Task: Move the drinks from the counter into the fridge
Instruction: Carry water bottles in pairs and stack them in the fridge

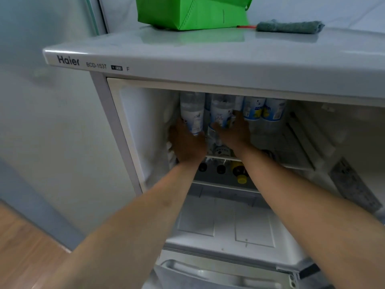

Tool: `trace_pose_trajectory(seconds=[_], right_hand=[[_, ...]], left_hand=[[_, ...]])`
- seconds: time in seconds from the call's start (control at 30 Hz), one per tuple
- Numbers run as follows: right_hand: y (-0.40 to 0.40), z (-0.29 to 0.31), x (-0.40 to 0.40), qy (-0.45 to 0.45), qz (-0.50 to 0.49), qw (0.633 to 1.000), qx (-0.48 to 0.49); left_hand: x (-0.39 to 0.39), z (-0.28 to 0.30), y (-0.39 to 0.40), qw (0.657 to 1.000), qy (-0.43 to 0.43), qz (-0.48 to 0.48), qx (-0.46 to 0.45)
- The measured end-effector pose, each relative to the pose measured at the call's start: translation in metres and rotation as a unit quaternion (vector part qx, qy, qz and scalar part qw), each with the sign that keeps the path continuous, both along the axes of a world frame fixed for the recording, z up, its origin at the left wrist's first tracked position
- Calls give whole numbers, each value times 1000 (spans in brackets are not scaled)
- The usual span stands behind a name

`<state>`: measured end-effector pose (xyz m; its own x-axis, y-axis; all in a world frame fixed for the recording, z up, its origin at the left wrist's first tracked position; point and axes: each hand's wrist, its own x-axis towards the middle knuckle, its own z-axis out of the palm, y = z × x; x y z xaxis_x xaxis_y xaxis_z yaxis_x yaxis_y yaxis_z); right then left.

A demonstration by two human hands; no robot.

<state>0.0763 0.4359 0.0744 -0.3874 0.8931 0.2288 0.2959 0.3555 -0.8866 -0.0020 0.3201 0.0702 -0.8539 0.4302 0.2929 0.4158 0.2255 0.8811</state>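
Both my arms reach into the open fridge (145,59). My left hand (186,144) grips the lower part of a clear bottle with a white label (192,112) at the left of the upper shelf. My right hand (233,134) holds a second clear labelled bottle (220,113) just to its right. Two more bottles with blue and white labels (263,110) stand further right on the same shelf (291,142). My hands hide the bottoms of the held bottles.
Below the upper shelf lie dark-capped bottles (220,168) and one with a yellow cap (241,179). A green bag (193,11) and a grey-green duster (289,27) sit on the fridge top. A crisper cover (225,224) is lower down. Wood floor (25,247) lies at the left.
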Motion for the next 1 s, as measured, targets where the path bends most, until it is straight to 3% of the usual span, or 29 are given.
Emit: trace_pose_trajectory(seconds=[0.07,0.2,0.27,0.4,0.53,0.63,0.67,0.7,0.73,0.77,0.8,0.83,1.0], right_hand=[[-2,-7,5,-26,17,999,7],[-9,-12,0,-5,29,1000,-9],[-9,-12,-6,1,18,1000,-14],[-4,-7,-17,-4,12,999,-32],[4,-1,-30,-17,18,998,-59],[7,0,-38,-41,15,997,-69],[8,0,-40,-46,15,996,-70],[8,-1,-41,-49,15,996,-70],[9,-1,-42,-51,16,996,-68],[9,-2,-43,-54,17,996,-64],[9,-2,-43,-56,18,997,-59],[9,-2,-42,-57,21,997,-56],[9,-2,-37,-76,39,995,-56]], left_hand=[[17,-3,-2,998,-43,6,39],[16,4,10,985,-171,40,3],[9,5,14,967,-252,24,37],[0,-1,20,956,-292,-8,41],[-9,5,19,921,-382,-28,70],[-16,4,20,916,-390,-13,91],[-19,5,18,894,-428,18,128],[-15,7,13,913,-400,36,75],[-11,5,12,950,-310,28,-19],[-12,6,14,948,-319,22,-10],[-14,8,15,919,-387,5,70],[-15,4,15,919,-382,0,102],[-2,1,12,918,-376,24,126]])
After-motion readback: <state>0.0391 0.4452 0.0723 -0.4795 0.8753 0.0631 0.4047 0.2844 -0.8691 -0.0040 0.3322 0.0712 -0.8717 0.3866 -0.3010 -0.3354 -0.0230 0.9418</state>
